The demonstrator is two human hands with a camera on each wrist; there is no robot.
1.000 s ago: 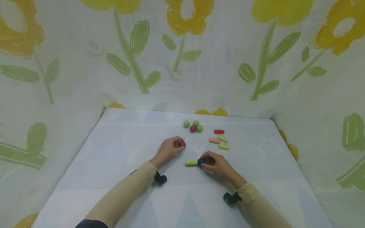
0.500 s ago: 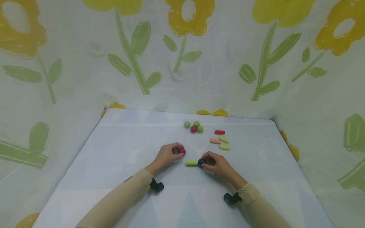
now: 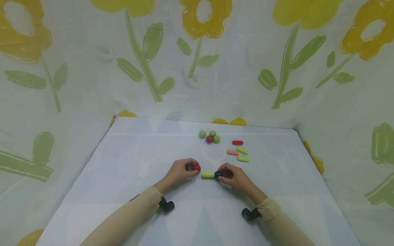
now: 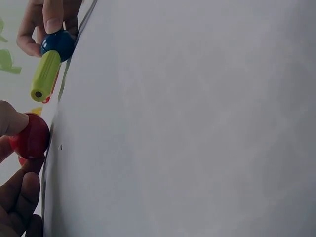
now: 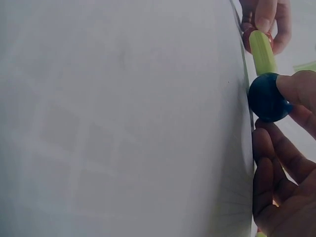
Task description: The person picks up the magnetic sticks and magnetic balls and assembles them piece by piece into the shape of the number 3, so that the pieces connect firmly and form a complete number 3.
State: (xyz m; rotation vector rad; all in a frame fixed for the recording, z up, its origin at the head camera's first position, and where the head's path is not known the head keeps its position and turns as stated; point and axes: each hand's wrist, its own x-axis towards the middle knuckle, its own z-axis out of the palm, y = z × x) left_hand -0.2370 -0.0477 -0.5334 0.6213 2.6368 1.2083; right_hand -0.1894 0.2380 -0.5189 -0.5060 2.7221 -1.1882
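Observation:
My left hand (image 3: pixel 180 171) pinches a red ball (image 4: pixel 32 136) between thumb and fingers, just left of a yellow-green rod. A blue ball (image 5: pixel 269 98) is pinched in my right hand (image 3: pixel 235 177). The yellow-green rod (image 3: pixel 207 175) is joined to the blue ball's left side and points toward the red ball. In the left wrist view a dark hole shows in the rod's free end. A small gap separates that end from the red ball in the head view.
Behind the hands lie green balls (image 3: pixel 202 134) and a red ball (image 3: pixel 209 139) in a cluster. To their right are a red rod (image 3: pixel 237 142), an orange rod (image 3: pixel 232 152) and two yellow-green rods (image 3: pixel 243 159). All rest on the white-covered table (image 3: pixel 138 150).
My left hand has come toward me with the red ball, down to near the rod's free end. The right hand stays in place, holding the blue ball.

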